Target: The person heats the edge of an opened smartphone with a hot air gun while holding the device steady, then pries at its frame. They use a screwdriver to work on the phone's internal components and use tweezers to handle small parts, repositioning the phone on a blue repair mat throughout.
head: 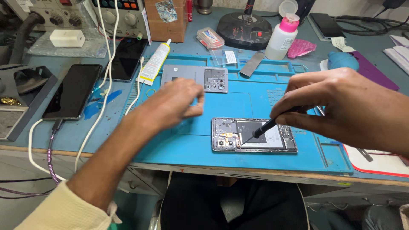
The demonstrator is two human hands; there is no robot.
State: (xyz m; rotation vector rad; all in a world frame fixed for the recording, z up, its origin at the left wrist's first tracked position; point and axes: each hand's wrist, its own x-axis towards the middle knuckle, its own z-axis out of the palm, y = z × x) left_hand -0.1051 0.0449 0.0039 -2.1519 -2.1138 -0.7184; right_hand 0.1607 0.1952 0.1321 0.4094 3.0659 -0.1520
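Observation:
An opened phone [272, 140] lies flat on the blue work mat [183, 145], its boards and battery exposed. My right hand [345, 108] grips a black screwdriver [266, 127] whose tip rests on the phone's inside near the camera end. My left hand [172, 104] hovers over the mat to the left of the phone, fingers loosely curled and pinched; whether it holds something small I cannot tell. The grey back cover [194, 79] lies on the mat just beyond that hand.
A black phone [72, 91] on a cable lies at the left, another dark phone [125, 59] behind it. A glue tube [155, 61], a white bottle with a pink cap [282, 36], a black round stand [244, 29], white cables and bench instruments crowd the back.

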